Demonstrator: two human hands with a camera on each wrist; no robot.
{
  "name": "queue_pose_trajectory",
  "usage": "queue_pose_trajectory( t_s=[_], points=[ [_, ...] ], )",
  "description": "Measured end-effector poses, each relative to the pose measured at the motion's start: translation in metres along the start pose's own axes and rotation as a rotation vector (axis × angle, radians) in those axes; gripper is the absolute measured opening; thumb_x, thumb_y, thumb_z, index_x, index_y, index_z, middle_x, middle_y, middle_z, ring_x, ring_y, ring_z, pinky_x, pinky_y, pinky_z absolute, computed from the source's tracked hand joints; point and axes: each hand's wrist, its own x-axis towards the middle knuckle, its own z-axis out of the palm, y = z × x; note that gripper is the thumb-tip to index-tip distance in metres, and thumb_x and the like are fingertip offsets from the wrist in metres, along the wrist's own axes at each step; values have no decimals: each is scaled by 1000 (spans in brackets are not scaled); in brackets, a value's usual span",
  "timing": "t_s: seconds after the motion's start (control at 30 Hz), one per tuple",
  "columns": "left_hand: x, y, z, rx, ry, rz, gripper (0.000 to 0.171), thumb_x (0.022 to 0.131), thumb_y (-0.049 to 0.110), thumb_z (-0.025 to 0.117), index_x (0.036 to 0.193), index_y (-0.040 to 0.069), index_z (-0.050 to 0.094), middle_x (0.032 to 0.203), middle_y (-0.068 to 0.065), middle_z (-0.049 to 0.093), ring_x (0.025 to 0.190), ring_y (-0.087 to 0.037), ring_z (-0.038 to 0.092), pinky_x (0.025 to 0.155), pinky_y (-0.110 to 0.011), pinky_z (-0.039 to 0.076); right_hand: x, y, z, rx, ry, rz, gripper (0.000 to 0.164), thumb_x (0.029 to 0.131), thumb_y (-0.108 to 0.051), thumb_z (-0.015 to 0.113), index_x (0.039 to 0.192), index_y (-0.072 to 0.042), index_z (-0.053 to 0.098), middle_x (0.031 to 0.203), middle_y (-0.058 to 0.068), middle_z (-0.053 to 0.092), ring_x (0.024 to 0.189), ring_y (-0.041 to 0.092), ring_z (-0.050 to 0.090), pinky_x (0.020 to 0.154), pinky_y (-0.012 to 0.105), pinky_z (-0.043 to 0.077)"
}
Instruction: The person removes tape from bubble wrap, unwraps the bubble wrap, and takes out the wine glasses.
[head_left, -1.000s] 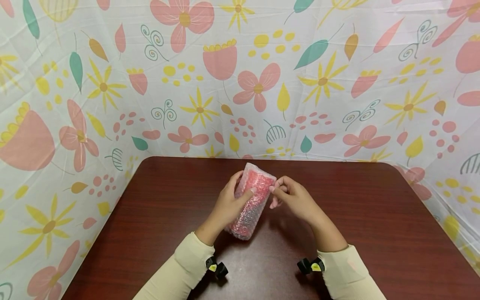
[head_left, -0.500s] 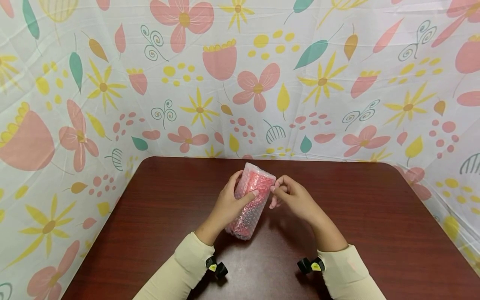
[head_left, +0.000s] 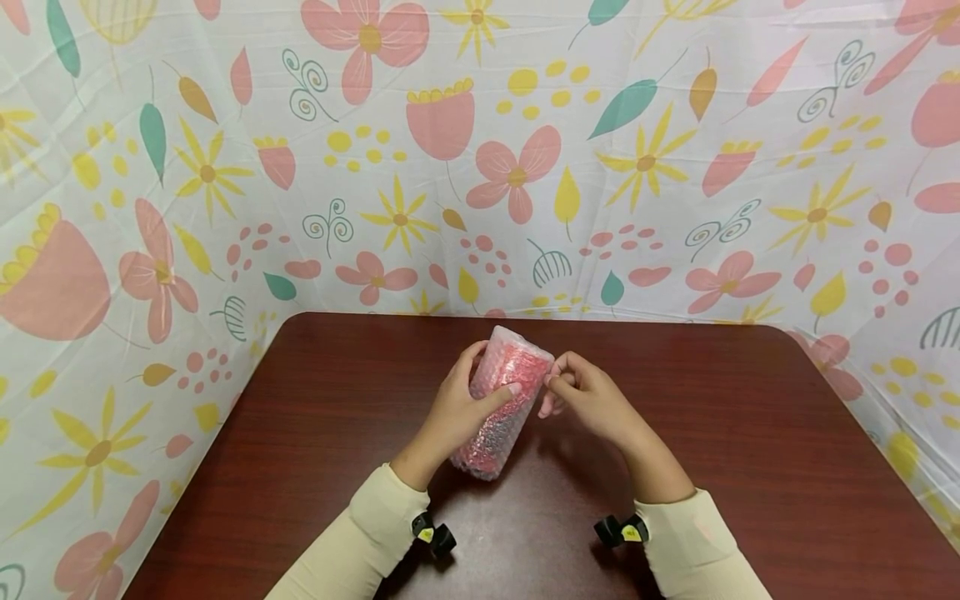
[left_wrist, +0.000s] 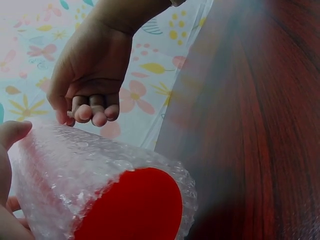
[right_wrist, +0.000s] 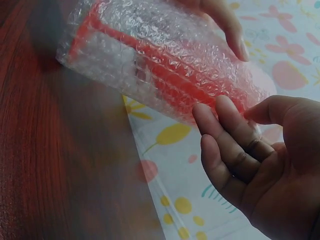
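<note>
A red, rounded object, its exact kind hidden by the wrapping, is rolled in clear bubble wrap (head_left: 517, 367). It tilts above the table, its upper end leaning away. My left hand (head_left: 457, 404) grips it from the left, thumb across the front and fingers behind. At the upper right edge of the wrap, my right hand (head_left: 596, 404) pinches the film between thumb and index finger, with the other fingers loosely curled. The left wrist view shows a flat red end (left_wrist: 142, 205) uncovered at the roll's opening. Through the film in the right wrist view, a red band (right_wrist: 175, 75) shows.
A dark reddish-brown wooden table (head_left: 337, 383) lies under both hands. Behind it and along the sides hangs a white cloth (head_left: 525, 250) printed with flowers and leaves. Black wrist cameras (head_left: 433, 535) sit at both sleeve cuffs.
My left thumb has slid slightly down and right across the wrap. The roll's reflections have shifted a little, while my right hand stays nearly still at the edge.
</note>
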Motion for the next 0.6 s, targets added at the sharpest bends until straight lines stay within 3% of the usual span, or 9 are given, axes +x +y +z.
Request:
queue_pose_trajectory(
  t_s=[0.4, 0.6],
  points=[
    [0, 1, -1, 26, -26, 21, 89, 80, 41, 83, 153, 33, 34, 148, -2, 46, 128, -22, 52, 105, -49, 47, 1, 3, 1, -12, 11, 18, 18, 105, -16, 51, 109, 2, 51, 81, 18, 71, 78, 28, 73, 73, 32, 59],
    [0, 0, -1, 12, -35, 25, 88, 81, 35, 83, 153, 36, 33, 147, 0, 50, 126, -21, 55, 103, -47, 49, 1, 2, 2, -11, 14, 33, 18, 105, -15, 51, 111, 2, 51, 83, 18, 72, 79, 27, 73, 72, 29, 58]
  ],
)
